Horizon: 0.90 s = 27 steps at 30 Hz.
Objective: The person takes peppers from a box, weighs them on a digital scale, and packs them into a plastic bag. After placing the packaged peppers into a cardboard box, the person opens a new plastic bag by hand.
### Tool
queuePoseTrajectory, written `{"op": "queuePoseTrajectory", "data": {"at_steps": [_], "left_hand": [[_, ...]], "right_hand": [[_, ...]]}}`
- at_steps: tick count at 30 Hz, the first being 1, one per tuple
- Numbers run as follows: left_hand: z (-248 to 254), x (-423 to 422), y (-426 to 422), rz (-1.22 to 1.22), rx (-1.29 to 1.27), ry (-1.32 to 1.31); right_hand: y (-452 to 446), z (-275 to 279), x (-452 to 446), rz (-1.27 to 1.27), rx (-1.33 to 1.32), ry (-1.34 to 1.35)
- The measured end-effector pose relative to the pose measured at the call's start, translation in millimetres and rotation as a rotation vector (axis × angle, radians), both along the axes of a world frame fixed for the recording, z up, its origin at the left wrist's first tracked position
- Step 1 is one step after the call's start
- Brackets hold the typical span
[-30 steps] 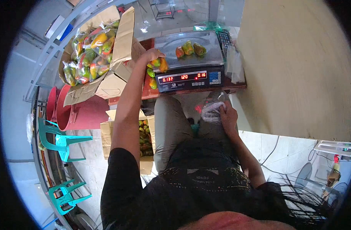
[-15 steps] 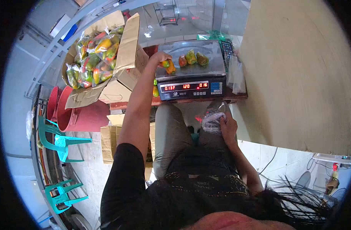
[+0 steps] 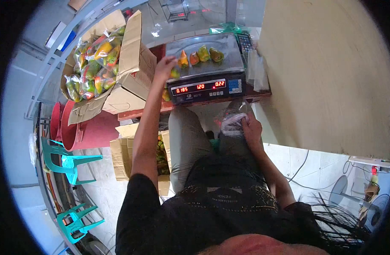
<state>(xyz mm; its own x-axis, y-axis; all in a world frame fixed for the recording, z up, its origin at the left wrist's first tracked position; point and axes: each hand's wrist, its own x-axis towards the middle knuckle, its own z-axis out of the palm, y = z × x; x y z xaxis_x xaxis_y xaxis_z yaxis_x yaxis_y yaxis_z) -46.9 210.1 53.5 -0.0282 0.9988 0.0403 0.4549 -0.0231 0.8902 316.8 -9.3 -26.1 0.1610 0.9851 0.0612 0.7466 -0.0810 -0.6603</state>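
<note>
A digital scale (image 3: 205, 91) with red digits stands in front of me. On its metal pan (image 3: 229, 70) lie an orange pepper (image 3: 183, 59), a reddish pepper (image 3: 194, 58), a yellow-green pepper (image 3: 203, 53) and a dark green pepper (image 3: 216, 55). My left hand (image 3: 164, 69), a little blurred, is at the pan's left edge, its fingers closed around a green-yellow pepper (image 3: 175, 73). Over my thigh, my right hand (image 3: 252, 127) grips a crumpled clear plastic bag (image 3: 234, 125).
Bagged peppers fill a cardboard box (image 3: 129, 51) at left. Another open box (image 3: 121, 157) with peppers is on the floor. Plastic bags (image 3: 257, 70) and a keypad device (image 3: 244, 43) lie right of the scale, beside a large board (image 3: 327, 76). Red tubs (image 3: 92, 131) and teal chairs (image 3: 71, 163) stand left.
My left hand has left the orange pepper upright on the pan and drawn back left with another pepper. The reading rose from 0.132 to 0.185. My right hand keeps the bag.
</note>
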Motion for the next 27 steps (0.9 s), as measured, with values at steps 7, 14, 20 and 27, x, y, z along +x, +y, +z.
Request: {"op": "queuePoseTrajectory", "data": {"at_steps": [7, 14, 20, 27], "left_hand": [[-62, -62, -213, 0.173, -0.219, -0.312], [-211, -126, -345, 0.743, -0.636, -0.985], [-302, -139, -374, 0.922, -0.638, -0.850], [-241, -121, -351, 0.833, -0.363, 0.428]], "right_hand": [[1, 14, -4, -0.004, -0.043, 0.005], [4, 15, 0, 0.062, 0.064, 0.222], [25, 26, -10, 0.113, 0.242, 0.393], [45, 73, -44, 0.140, 0.250, 0.409]]}}
